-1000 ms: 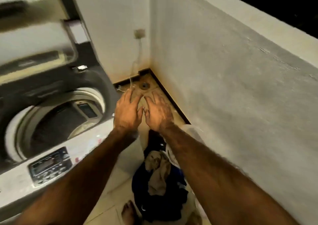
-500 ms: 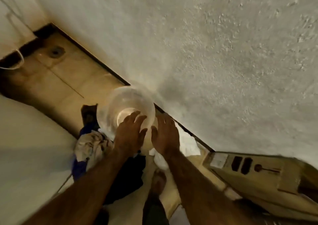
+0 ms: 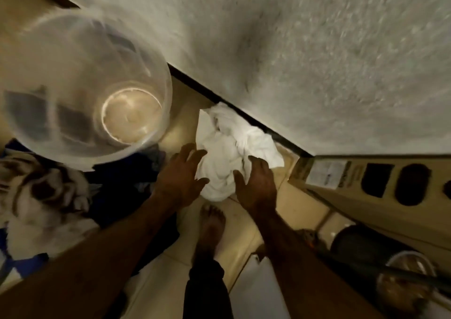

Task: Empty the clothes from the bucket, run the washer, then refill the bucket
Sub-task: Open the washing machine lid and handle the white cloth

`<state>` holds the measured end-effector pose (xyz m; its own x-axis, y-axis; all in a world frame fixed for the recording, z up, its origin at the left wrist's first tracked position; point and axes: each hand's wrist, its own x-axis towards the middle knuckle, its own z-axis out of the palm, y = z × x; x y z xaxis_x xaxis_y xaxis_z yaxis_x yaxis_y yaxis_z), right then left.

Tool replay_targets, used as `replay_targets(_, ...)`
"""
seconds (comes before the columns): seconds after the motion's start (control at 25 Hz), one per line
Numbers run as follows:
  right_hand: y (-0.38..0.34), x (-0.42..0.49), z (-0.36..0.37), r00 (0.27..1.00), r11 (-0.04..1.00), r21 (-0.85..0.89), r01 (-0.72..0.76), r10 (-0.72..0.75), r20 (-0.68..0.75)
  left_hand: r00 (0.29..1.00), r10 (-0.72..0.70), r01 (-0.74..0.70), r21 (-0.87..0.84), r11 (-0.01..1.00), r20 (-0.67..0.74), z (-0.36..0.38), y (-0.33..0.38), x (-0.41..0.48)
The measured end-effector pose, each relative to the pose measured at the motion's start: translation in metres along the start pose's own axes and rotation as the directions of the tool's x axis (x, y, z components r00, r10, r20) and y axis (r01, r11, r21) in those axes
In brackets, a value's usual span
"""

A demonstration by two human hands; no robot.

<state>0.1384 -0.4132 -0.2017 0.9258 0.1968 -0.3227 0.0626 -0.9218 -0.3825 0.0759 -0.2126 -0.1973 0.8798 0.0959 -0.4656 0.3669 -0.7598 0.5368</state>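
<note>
Hands (image 3: 181,181) (image 3: 256,187) at white cloth (image 3: 231,143); empty bucket (image 3: 73,50)

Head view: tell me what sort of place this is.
Probably a home laundry corner: a clear plastic bucket, a crumpled white garment and dark clothes heaped on a tiled floor by a rough wall.

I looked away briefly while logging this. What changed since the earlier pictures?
Both hands moved off the bucket toward the white cloth; the left hand and right hand now spread open over it, nothing in their grip. The bucket stays empty, the cloth stays by the wall, the dark clothes stay heaped on the floor.
</note>
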Motion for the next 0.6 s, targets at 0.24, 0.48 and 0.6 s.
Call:
replay_targets(0.24, 0.106, 0.068, 0.092, 0.986, 0.990, -0.006, -0.141, 0.141, 0.086, 0.966, -0.201, 0.213, -0.061, 0.975, 0.164, 0.122, -0.062, 0.064)
replay_targets(0.48, 0.111, 0.147, 0.142, 0.938, 0.945, 0.166, -0.283, 0.237, 0.251, 0.886, -0.443, 0.422, -0.638, 0.644, 0.139, 0.195, -0.084, 0.099)
replay_targets(0.6, 0.099, 0.141, 0.166, 0.943, 0.941, 0.226, -0.250, 0.184, 0.278, 0.946, -0.318, 0.244, -0.772, 0.587, 0.057, 0.209, -0.073, 0.125)
